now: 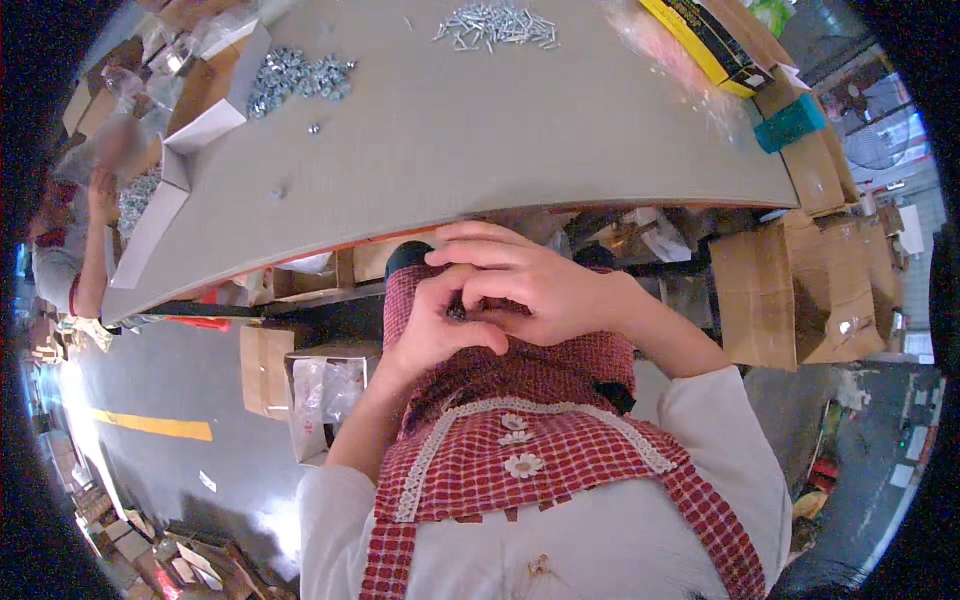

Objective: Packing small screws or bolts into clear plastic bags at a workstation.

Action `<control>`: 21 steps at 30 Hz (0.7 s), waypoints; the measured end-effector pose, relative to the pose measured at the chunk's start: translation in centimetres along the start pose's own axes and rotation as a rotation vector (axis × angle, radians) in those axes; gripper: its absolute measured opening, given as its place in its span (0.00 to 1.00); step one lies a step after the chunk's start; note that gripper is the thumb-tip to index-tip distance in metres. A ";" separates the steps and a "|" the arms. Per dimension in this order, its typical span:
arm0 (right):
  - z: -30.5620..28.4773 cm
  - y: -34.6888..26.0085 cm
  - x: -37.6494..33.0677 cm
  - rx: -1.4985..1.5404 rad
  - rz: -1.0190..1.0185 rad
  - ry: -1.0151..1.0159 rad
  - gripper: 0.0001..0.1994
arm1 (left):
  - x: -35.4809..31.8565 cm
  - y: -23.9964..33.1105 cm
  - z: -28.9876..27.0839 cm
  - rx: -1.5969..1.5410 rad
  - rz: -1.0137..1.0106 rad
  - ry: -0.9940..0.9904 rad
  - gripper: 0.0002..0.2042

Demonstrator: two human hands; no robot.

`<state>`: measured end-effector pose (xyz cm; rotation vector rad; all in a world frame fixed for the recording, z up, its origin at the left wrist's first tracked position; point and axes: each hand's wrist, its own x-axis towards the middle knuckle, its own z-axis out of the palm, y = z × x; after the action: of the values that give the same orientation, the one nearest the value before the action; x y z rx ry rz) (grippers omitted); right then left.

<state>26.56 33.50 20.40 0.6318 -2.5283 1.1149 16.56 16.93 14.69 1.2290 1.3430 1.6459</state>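
Note:
My left hand (pixel 435 325) and my right hand (pixel 545 290) meet over my lap, just in front of the table's edge. Their fingers are curled together around something small, and only a dark bit shows between them. What it is I cannot make out. A red checked apron (pixel 480 375) lies beneath both hands. On the grey table (pixel 480 130) beyond them is a loose pile of silver screws (pixel 495 27). Farther left sits a heap of small shiny metal fasteners (pixel 295 80), with a single loose piece (pixel 314 128) nearby.
At the left, another person's arm (pixel 92 245) is beside an open carton (pixel 150 205) of small metal parts. A yellow and black box (pixel 705 45) and a teal roll (pixel 790 123) lie at the right. Cardboard boxes (pixel 755 290) stand below the table's right end.

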 end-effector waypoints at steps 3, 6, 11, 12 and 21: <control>-1.6 -1.0 0.8 -0.106 0.064 0.075 0.11 | 1.1 2.3 -0.1 0.096 -0.109 0.124 0.17; -3.4 -2.2 0.6 -0.162 0.229 0.215 0.08 | 2.7 4.3 -0.6 0.370 0.090 0.239 0.10; -4.5 -2.6 1.0 -0.149 0.373 0.317 0.05 | 3.5 6.1 -1.1 0.316 0.092 0.393 0.06; -4.5 -2.4 1.1 -0.155 0.367 0.320 0.05 | 3.7 6.2 -1.0 0.318 0.101 0.392 0.06; -3.8 -1.4 1.0 -0.046 0.420 0.459 0.08 | 6.3 6.8 0.5 0.688 0.290 0.407 0.02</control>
<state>26.75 35.26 24.17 -0.1718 -2.3146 1.1633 15.35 21.14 22.82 1.5803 2.1947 1.7545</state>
